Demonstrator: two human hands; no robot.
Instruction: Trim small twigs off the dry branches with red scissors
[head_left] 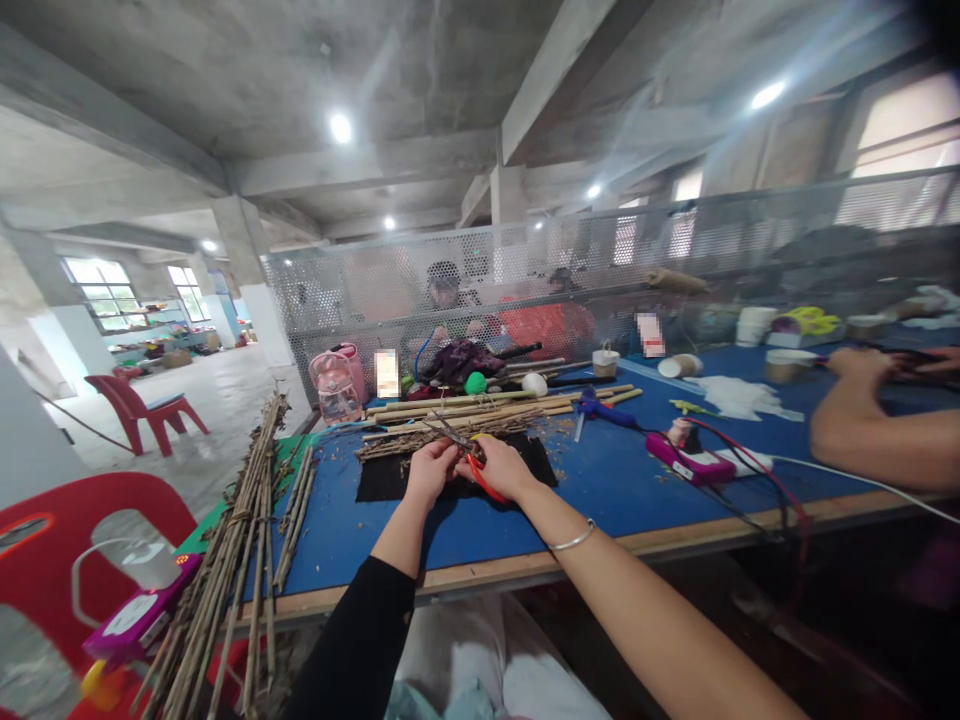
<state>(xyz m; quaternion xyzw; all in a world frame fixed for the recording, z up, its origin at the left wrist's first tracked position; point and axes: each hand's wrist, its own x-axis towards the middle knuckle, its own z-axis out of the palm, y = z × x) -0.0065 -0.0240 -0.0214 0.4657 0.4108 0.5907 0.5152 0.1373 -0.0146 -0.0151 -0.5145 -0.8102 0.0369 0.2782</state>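
Red-handled scissors [487, 482] are gripped in my right hand [504, 468], with the blades pointing away and to the left. Close beside it, my left hand [429, 474] is closed near the scissors; what its fingers pinch is too small to make out. Both hands are above a black cloth [381, 486] on the blue tabletop [600, 490]. Just beyond them lies a row of thin dry twigs [382, 448], and behind it are longer pale sticks [405, 408].
A tall bundle of dry stems [238, 520] leans over the table's left end. A blue glue gun [611, 412] and a purple power strip [686, 460] with cables lie to the right. Another person's arm [862, 420] rests at far right. A perforated metal screen [360, 290] stands behind.
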